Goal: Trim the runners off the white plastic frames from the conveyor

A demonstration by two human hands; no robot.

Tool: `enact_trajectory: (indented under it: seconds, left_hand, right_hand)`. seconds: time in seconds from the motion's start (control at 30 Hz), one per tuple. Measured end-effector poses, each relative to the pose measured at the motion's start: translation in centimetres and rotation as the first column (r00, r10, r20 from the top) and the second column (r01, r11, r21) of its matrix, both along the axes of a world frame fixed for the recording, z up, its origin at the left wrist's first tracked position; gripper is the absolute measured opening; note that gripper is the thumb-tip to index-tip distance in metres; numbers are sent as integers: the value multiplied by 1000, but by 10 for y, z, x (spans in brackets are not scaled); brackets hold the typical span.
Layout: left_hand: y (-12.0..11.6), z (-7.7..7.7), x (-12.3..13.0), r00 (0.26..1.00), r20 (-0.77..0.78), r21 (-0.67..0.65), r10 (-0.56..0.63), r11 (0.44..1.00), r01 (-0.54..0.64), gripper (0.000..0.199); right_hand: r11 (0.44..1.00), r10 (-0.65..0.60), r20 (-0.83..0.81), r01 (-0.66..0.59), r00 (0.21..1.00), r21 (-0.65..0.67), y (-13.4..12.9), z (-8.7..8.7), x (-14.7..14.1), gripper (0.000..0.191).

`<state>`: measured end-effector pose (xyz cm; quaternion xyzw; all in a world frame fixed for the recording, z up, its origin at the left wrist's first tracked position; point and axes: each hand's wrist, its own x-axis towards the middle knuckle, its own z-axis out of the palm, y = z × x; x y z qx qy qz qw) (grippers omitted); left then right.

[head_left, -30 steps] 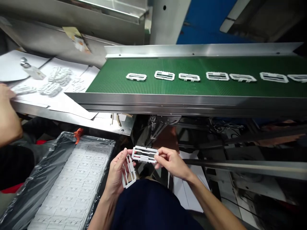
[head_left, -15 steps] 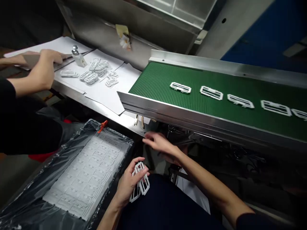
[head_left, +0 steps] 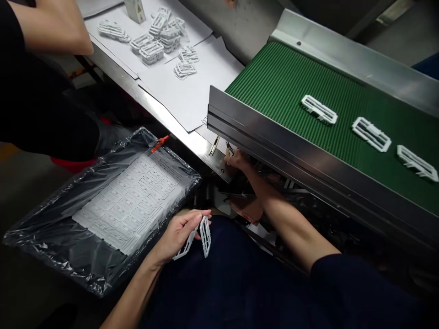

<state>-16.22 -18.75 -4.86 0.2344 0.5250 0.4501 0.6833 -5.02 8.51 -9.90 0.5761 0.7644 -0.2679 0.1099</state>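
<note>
My left hand [head_left: 178, 235] holds two white plastic frame parts [head_left: 205, 236] low over my dark top, gripping them by their ends. My right hand [head_left: 238, 161] reaches up under the steel conveyor side rail [head_left: 274, 146]. Its fingertips sit at the corner of the steel table [head_left: 171, 123], beside a small dark-tipped hand tool [head_left: 228, 148]. The fingers are partly hidden, and I cannot tell whether they hold that tool. Three white frames [head_left: 318, 109] lie on the green belt [head_left: 291, 82].
A black-edged tray wrapped in plastic film [head_left: 44, 237] holds rows of white parts [head_left: 130, 205], with an orange clip [head_left: 160, 143] at its rim. Stacks of frames lie on paper sheets [head_left: 192, 96]. A co-worker's forearm [head_left: 58, 32] is at top left.
My right hand has let go of the frame and moved up under the rail. Both frames are now in my left hand. The view has swung, shifting the belt to the right.
</note>
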Motion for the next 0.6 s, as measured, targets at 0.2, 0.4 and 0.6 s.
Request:
enact_trajectory:
  seconds: [0.2, 0.4, 0.6]
  left_hand:
    - [18, 12, 0, 987, -157, 73, -35, 996, 47, 27]
    - [36, 22, 4, 978, -152, 69, -143, 986, 155, 23]
    - [45, 26, 16, 963, -227, 70, -149, 983, 168, 17]
  right_hand:
    - [956, -25, -381, -89, 924, -278, -52, 35, 65, 32]
    - [892, -43, -591, -235, 806, -386, -112, 70, 110, 32]
    - [904, 102, -493, -287, 864, -318, -116, 101, 130, 20]
